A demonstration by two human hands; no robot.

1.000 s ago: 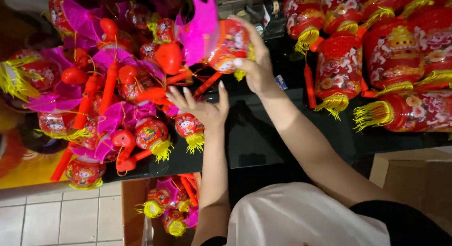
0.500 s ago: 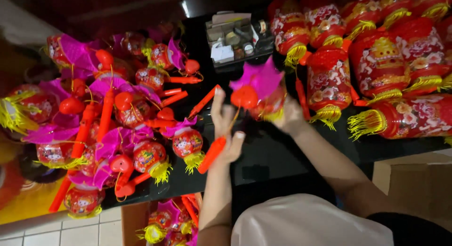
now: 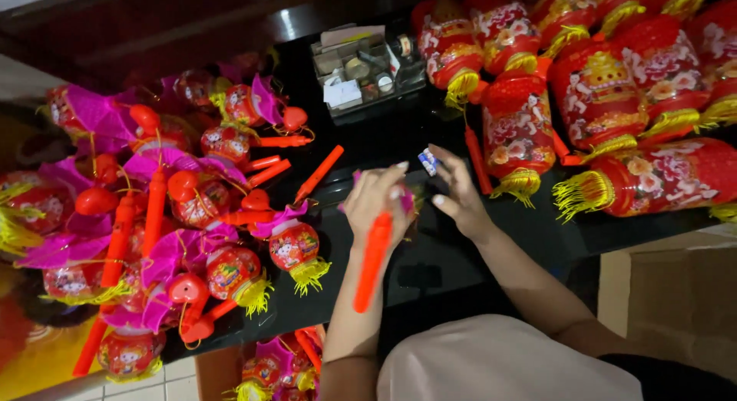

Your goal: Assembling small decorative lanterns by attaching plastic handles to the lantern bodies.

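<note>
Our left hand (image 3: pixel 374 203) grips an orange stick (image 3: pixel 373 263), while our right hand (image 3: pixel 458 192) pinches a small blue-white piece (image 3: pixel 427 161).

Toy lanterns lying on either side of a worktable (image 3: pixel 430 270), two hands meeting in the middle.

A heap of small lanterns (image 3: pixel 184 217) is sitting to the left, bigger lanterns (image 3: pixel 606 101) are lying to the right, and a compartment tray (image 3: pixel 365 67) is standing behind the left hand (image 3: pixel 376 205) and right hand (image 3: pixel 453 190), with more lanterns (image 3: pixel 280 366) resting below the table's near edge.
</note>
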